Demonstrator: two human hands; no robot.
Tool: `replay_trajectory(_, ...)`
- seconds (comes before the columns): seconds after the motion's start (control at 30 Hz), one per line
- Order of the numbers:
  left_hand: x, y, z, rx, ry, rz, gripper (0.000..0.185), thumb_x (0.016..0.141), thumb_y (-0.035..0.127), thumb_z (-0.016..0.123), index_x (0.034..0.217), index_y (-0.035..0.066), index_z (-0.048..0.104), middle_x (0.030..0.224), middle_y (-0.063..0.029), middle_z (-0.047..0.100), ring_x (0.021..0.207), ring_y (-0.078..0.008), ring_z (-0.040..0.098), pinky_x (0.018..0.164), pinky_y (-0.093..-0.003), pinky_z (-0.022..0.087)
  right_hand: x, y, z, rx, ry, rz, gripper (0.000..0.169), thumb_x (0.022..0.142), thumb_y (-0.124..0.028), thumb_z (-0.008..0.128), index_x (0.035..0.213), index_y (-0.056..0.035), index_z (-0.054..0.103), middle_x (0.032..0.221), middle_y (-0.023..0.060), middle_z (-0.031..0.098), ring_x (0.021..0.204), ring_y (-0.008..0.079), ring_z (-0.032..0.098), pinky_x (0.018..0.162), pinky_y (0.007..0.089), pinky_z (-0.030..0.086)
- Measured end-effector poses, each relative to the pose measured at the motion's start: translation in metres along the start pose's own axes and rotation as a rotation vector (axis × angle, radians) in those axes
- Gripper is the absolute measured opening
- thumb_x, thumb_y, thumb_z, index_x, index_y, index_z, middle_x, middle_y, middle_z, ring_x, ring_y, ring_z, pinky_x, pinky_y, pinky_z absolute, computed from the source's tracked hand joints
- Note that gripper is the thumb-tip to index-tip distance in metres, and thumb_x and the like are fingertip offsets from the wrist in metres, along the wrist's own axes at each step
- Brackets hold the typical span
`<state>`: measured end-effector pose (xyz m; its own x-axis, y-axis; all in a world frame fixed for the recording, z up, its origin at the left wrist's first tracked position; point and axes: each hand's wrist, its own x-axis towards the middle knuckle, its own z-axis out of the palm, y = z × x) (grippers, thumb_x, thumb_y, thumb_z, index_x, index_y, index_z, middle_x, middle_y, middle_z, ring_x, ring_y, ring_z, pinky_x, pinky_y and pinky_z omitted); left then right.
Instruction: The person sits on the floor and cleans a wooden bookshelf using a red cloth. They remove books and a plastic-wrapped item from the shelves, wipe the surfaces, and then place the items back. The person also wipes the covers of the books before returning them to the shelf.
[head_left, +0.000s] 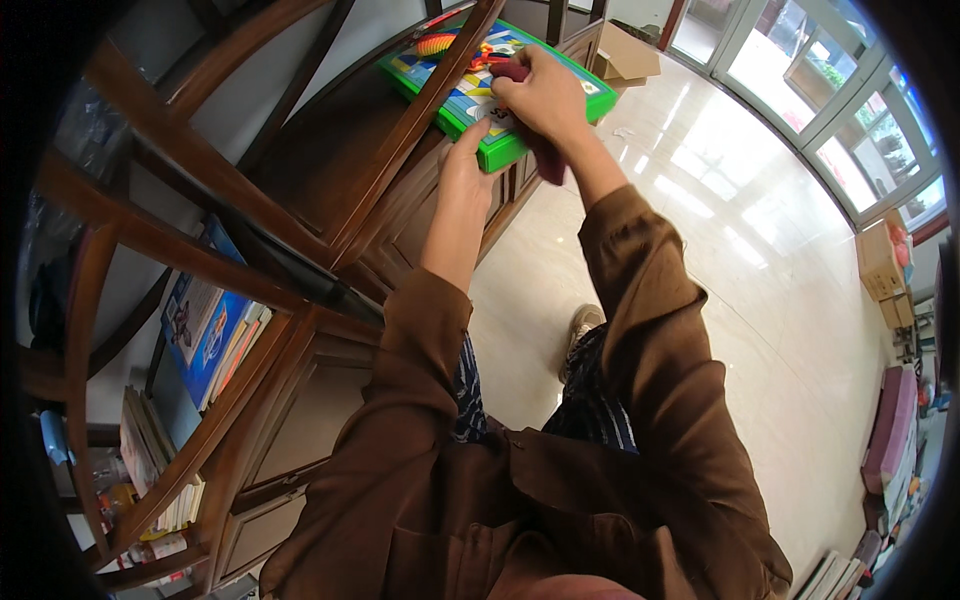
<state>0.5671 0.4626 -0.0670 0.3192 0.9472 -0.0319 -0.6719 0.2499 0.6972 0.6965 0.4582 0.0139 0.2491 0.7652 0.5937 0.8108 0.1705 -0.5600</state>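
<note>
A flat box with green sides and a colourful printed top lies at the edge of a dark wooden cabinet shelf, partly behind a slanted wooden bar. My left hand grips its near corner, thumb on top. Above the printed top, my right hand is closed on a dark red cloth, whose loose end hangs over the box's side. Just beyond the cloth, an orange and yellow ridged toy rests on the box. The fingers of my left hand under the box are hidden.
Dark wooden shelving with curved bars runs along the left, holding books and bottles. An open cardboard box stands on the tiled floor past the cabinet. Glass doors are at upper right; more cardboard boxes stand along the right side.
</note>
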Motion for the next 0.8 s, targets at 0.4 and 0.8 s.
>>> replay_trajectory(0.4,0.051,-0.003,0.031,-0.125,-0.016,0.057,0.047,0.099,0.019,0.056,0.141,0.003,0.044,0.137,-0.0158,0.056,0.124,-0.0328,0.057,0.102,-0.0558,0.049,0.002,0.036,-0.039,0.322,0.196,-0.354,0.038,0.081,-0.003,0.059,0.118,-0.0027,0.065,0.116,0.0163,0.068,0.108,0.0336,0.065,0.095,0.0381,0.051)
replay_trajectory(0.8,0.027,-0.008,0.009,0.018,0.026,0.114,0.057,0.099,0.033,0.060,0.145,0.004,0.041,0.143,-0.0162,0.052,0.127,-0.0340,0.055,0.102,-0.0582,0.047,-0.229,0.054,-0.046,1.493,-0.140,0.924,0.027,0.094,0.000,0.053,0.120,-0.0023,0.058,0.096,0.0088,0.064,0.084,0.0177,0.062,0.074,0.0305,0.054)
